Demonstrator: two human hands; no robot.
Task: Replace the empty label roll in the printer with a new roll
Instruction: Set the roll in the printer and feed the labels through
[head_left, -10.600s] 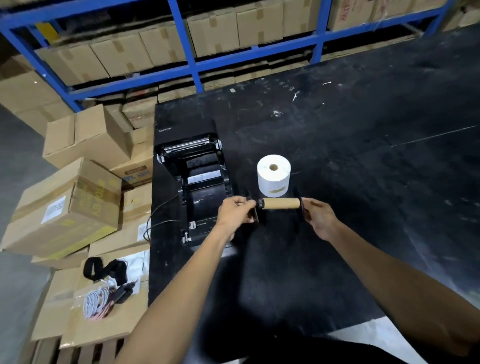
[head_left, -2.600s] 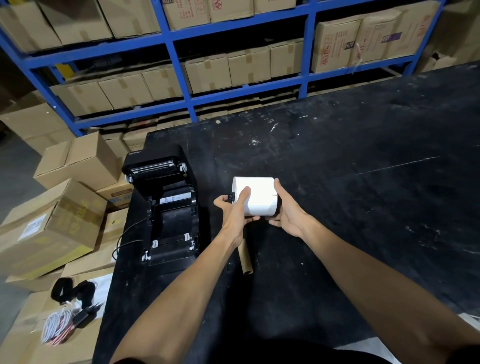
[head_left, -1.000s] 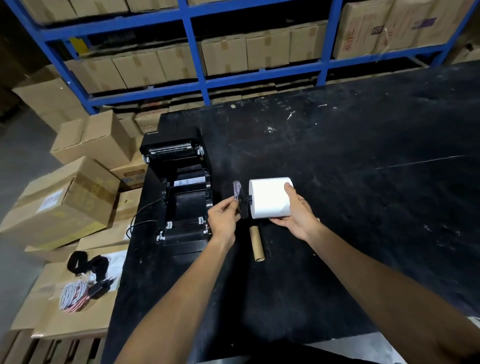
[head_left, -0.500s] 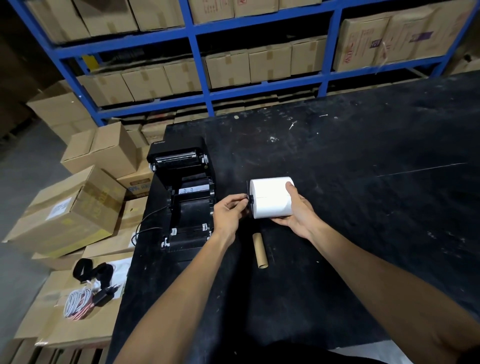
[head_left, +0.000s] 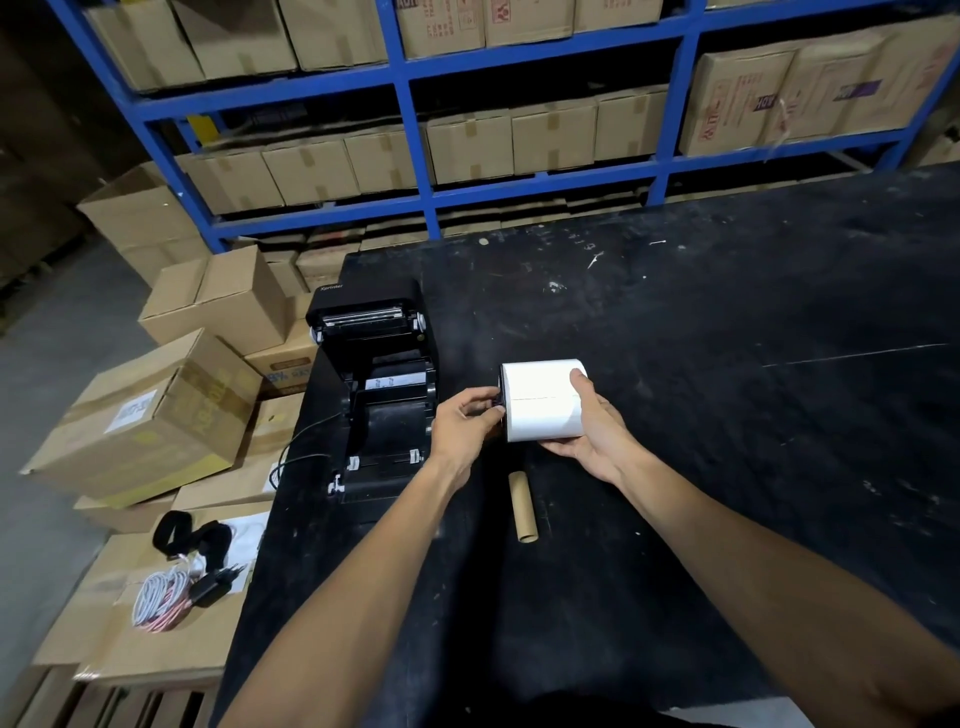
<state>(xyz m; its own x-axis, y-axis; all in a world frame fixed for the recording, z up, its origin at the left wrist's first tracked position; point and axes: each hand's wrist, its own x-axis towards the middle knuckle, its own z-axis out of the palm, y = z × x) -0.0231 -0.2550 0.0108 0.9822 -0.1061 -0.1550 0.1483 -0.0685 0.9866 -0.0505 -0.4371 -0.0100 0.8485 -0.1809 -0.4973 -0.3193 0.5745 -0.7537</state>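
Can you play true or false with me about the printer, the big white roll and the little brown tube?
1. The printer has its lid open. True.
2. The white label roll sits inside the printer. False: it is held above the black table, to the right of the printer.
3. The right hand holds the white roll. True.
4. The brown cardboard tube is in the left hand. False: it lies on the table, and the left hand's fingers are at the roll's left end.
5. The shelves behind the table are red. False: they are blue.

Roll's (head_left: 543, 397) right end behind palm
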